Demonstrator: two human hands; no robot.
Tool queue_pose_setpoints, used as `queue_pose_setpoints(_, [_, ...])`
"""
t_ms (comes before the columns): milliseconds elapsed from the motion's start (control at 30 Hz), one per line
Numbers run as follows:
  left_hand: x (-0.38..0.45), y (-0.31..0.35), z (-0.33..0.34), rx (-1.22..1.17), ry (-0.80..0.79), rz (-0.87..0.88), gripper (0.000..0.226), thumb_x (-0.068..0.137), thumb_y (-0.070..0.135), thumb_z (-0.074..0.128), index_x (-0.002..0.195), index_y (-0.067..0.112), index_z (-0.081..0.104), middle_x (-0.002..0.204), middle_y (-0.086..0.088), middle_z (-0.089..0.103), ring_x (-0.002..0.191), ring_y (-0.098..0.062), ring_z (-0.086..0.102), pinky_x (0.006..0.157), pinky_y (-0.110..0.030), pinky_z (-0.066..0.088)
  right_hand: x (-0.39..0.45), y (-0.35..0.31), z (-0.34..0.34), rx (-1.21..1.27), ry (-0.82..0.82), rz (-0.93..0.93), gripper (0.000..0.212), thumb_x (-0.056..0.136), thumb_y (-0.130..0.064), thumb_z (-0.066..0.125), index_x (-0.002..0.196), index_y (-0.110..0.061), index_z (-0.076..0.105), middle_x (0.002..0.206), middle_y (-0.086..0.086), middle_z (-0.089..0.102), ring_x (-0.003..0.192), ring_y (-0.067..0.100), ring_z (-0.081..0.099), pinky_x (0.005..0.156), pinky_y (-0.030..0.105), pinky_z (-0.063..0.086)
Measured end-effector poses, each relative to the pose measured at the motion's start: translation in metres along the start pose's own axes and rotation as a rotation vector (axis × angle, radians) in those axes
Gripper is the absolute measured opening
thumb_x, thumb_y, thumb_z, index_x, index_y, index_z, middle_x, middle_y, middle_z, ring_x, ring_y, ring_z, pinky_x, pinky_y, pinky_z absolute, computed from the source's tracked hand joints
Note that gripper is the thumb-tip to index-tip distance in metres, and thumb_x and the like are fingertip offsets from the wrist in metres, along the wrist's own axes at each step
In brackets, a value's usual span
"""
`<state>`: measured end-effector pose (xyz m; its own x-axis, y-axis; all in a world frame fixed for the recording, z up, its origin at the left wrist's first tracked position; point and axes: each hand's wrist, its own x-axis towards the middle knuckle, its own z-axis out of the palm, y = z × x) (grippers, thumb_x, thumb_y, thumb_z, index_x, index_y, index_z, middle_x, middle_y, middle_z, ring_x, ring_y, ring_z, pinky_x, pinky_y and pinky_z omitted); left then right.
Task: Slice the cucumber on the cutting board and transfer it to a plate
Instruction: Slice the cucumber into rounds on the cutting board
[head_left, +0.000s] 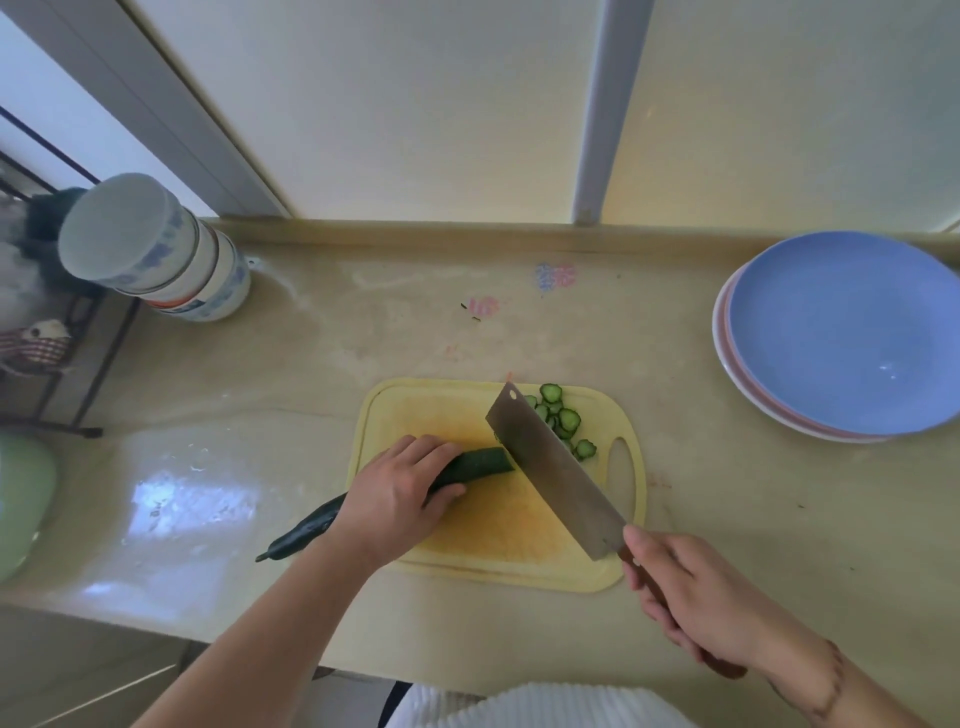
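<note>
Firmly, the left hand (397, 493) curls its fingers over the dark green cucumber (467, 466) on the yellow plastic cutting board (498, 530). The right hand (701, 592) grips the wooden-handled steel cleaver (550, 467), blade at the cucumber's cut end. Round slices (563, 418) lie behind it. Stacked blue plates (841, 332) sit well apart on the beige table (311, 364).

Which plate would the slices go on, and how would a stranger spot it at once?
Start from the yellow cutting board in the middle of the counter and look right, toward the window side. There sits a small stack of plates, and the top one is the blue plate. It is the only blue dish there; the plate under it shows just a pink rim.
</note>
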<state>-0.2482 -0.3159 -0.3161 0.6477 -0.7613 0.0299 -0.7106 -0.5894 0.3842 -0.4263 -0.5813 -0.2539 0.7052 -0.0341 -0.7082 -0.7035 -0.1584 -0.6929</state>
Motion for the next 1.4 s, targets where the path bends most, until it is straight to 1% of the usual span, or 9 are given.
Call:
queue_pose_setpoints(167, [0.005,0.007,-0.002,-0.032,-0.022,-0.034,0.038,0.091,0.040,0.058,0.120,0.018,0.065,0.110,0.003,0.066,0.093,-0.018,0.059,0.079,-0.032,0.056,-0.004,0.004,-0.005,0.017,0.075,0.031,0.072,0.079,-0.069,0.037,0.077,0.002,0.050,0.051,0.006,0.042,0.040,0.018,0.035,0.037,0.023,0.030])
queue_pose_setpoints(300, [0.006,0.005,0.002,-0.062,-0.030,-0.032,0.038,0.088,0.027,0.073,0.124,0.017,0.066,0.115,0.002,0.066,0.099,-0.020,0.061,0.083,-0.037,0.058,-0.015,0.005,0.000,0.082,0.117,0.013,0.073,0.082,-0.076,0.039,0.074,-0.004,0.052,0.050,0.005,0.040,0.036,0.016,0.033,0.038,0.021,0.028])
queue_pose_setpoints(467, [0.004,0.001,0.003,-0.028,-0.019,0.080,0.037,0.096,0.030,0.053,0.131,0.019,0.060,0.116,0.000,0.065,0.095,-0.022,0.061,0.077,-0.037,0.058,-0.027,0.002,0.011,-0.029,0.304,-0.117,0.073,0.072,-0.085,0.042,0.070,-0.012,0.052,0.052,-0.001,0.036,0.049,0.017,0.032,0.047,0.030,0.027])
queue_pose_setpoints(633, [-0.004,-0.003,-0.001,-0.018,-0.032,0.117,0.037,0.100,0.030,0.045,0.134,0.021,0.057,0.117,0.000,0.064,0.094,-0.022,0.060,0.076,-0.038,0.058,-0.014,-0.006,0.028,-0.164,0.279,-0.148,0.066,0.085,-0.073,0.033,0.067,-0.012,0.051,0.046,-0.006,0.040,0.044,0.009,0.036,0.049,0.029,0.031])
queue_pose_setpoints(700, [-0.004,-0.003,-0.002,-0.017,-0.031,0.117,0.037,0.100,0.029,0.045,0.134,0.019,0.058,0.117,-0.001,0.065,0.094,-0.023,0.060,0.076,-0.038,0.058,-0.009,-0.009,0.030,-0.180,0.264,-0.125,0.058,0.086,-0.066,0.033,0.065,-0.014,0.051,0.045,-0.007,0.038,0.042,0.006,0.035,0.047,0.023,0.031])
queue_pose_setpoints(833, [0.001,-0.002,0.000,-0.008,-0.002,0.122,0.035,0.098,0.020,0.060,0.133,0.015,0.060,0.116,-0.004,0.066,0.094,-0.025,0.062,0.076,-0.040,0.059,-0.006,-0.009,0.030,-0.159,0.195,-0.057,0.053,0.089,-0.060,0.034,0.067,-0.014,0.050,0.045,-0.008,0.037,0.042,0.007,0.034,0.042,0.015,0.029])
queue_pose_setpoints(967, [0.009,0.004,0.004,0.002,0.000,0.145,0.038,0.099,0.028,0.046,0.133,0.017,0.058,0.118,-0.003,0.066,0.095,-0.024,0.062,0.075,-0.040,0.059,-0.006,-0.003,0.025,-0.076,0.226,-0.001,0.055,0.087,-0.062,0.035,0.067,-0.013,0.049,0.050,-0.001,0.037,0.045,0.016,0.032,0.044,0.025,0.028])
queue_pose_setpoints(1167, [0.023,0.015,0.012,0.036,0.016,0.278,0.036,0.097,0.028,0.050,0.131,0.021,0.059,0.124,-0.002,0.062,0.093,-0.026,0.061,0.067,-0.040,0.056,-0.005,-0.007,0.039,-0.223,0.280,-0.043,0.059,0.081,-0.072,0.032,0.062,-0.016,0.041,0.049,-0.004,0.035,0.044,0.008,0.032,0.051,0.030,0.031])
queue_pose_setpoints(1400, [0.026,0.013,0.024,-0.043,0.114,0.343,0.028,0.091,0.007,0.071,0.119,0.010,0.071,0.119,-0.005,0.067,0.097,-0.028,0.063,0.068,-0.041,0.057,-0.002,-0.004,0.065,-0.105,0.212,0.053,0.063,0.077,-0.078,0.027,0.065,-0.018,0.041,0.046,-0.006,0.042,0.039,0.004,0.038,0.048,0.026,0.034])
